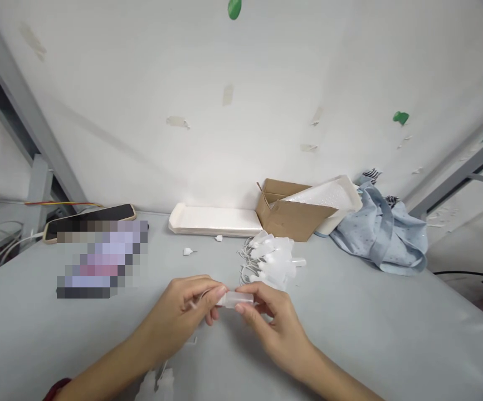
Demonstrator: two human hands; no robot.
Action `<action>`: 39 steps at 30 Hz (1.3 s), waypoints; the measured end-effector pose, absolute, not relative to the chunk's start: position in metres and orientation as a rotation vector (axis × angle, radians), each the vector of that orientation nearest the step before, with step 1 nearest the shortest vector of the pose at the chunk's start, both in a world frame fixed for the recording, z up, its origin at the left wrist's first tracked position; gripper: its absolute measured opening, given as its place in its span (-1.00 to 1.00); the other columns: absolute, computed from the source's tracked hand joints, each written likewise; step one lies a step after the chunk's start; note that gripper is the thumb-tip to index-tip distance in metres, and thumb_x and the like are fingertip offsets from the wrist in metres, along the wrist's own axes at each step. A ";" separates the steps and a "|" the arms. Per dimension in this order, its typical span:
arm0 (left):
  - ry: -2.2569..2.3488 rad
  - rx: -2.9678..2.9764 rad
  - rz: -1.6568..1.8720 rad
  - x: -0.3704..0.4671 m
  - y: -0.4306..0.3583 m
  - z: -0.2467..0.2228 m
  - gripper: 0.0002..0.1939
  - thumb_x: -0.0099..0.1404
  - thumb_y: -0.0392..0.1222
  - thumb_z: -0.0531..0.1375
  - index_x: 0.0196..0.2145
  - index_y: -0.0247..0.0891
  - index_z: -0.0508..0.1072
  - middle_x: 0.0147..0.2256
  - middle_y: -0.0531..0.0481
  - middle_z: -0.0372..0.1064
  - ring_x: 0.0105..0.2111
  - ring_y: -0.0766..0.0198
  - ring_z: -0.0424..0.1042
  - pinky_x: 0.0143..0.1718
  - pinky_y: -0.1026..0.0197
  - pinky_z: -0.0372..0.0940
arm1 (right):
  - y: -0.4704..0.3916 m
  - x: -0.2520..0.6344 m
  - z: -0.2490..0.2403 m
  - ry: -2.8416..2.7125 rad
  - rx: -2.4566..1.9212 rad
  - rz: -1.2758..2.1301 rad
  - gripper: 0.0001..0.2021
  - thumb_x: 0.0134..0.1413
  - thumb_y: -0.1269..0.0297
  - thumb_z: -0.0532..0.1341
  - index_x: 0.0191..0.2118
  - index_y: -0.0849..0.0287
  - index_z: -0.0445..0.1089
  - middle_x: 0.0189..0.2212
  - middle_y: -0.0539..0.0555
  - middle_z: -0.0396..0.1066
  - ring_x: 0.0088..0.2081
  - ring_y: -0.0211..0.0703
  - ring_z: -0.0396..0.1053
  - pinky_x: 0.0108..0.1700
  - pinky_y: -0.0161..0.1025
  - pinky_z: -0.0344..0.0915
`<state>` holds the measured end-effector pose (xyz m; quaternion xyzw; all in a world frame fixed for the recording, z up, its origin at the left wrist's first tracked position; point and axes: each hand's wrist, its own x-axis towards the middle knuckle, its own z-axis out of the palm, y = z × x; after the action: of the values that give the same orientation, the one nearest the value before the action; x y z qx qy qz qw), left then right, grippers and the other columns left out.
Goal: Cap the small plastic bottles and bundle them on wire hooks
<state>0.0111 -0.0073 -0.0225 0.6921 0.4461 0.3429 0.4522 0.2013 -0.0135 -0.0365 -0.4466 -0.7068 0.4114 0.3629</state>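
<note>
Between my hands lies a small translucent white tube (240, 299), held level above the grey table. My left hand (189, 306) pinches its white left end, and a thin pale cord shows by those fingers. The fingertips of my right hand (268, 314) grip the clear right part of the tube. Behind my right hand is a pile of similar translucent pieces (277, 259) with grey cord loops. Two small white pieces (188, 252) lie farther back on the table. More whitish pieces (165, 384) sit at the near edge, partly hidden by my left forearm.
A flat white stack (220, 219) and an open cardboard box (297, 219) stand against the wall. At the right is a light blue cloth bag (385, 236). A phone (94, 220) and a pixelated object (103, 259) lie at the left, near cables.
</note>
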 end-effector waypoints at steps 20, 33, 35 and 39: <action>1.188 2.284 0.774 0.012 -0.007 -0.048 -0.61 0.41 -0.09 -0.20 -0.44 -0.22 0.29 -0.52 0.07 0.24 -0.56 0.30 0.24 -0.50 0.27 0.12 | -0.017 0.201 -0.035 -1.738 -1.178 1.123 -0.72 0.16 0.09 0.09 -0.30 0.19 0.39 -0.63 -0.06 0.14 -0.58 -0.30 0.14 -0.56 -0.35 0.10; 1.055 2.755 0.810 0.009 -0.009 -0.044 -0.54 0.45 -0.15 -0.25 -0.44 -0.30 0.31 -0.56 0.03 0.20 -0.62 0.32 0.16 -0.58 0.27 0.09 | -0.009 0.202 -0.031 -1.129 -1.058 1.901 -0.58 -0.05 0.04 0.29 -0.61 0.20 0.13 -0.68 -0.16 0.04 -0.73 -0.51 -0.10 -0.79 -0.50 0.03; 1.042 2.831 0.801 0.010 -0.009 -0.043 -0.54 0.45 -0.18 -0.24 -0.49 -0.30 0.29 -0.58 0.04 0.18 -0.63 0.32 0.12 -0.60 0.27 0.07 | -0.008 0.203 -0.030 -1.120 -1.093 1.941 -0.58 -0.03 0.05 0.28 -0.62 0.19 0.12 -0.70 -0.17 0.04 -0.75 -0.51 -0.12 -0.82 -0.51 -0.01; 1.035 2.902 0.806 0.011 -0.011 -0.044 -0.56 0.45 -0.20 -0.21 -0.51 -0.27 0.27 -0.59 0.06 0.16 -0.63 0.34 0.09 -0.60 0.28 0.06 | -0.007 0.205 -0.029 -1.134 -1.170 1.962 -0.55 -0.01 0.04 0.26 -0.67 0.19 0.11 -0.78 -0.19 0.05 -0.81 -0.52 -0.14 -0.85 -0.50 -0.08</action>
<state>0.0105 -0.0115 -0.0442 0.9110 0.3250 0.2529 -0.0215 0.2052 -0.0072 -0.0288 -0.4389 -0.4254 0.7360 0.2910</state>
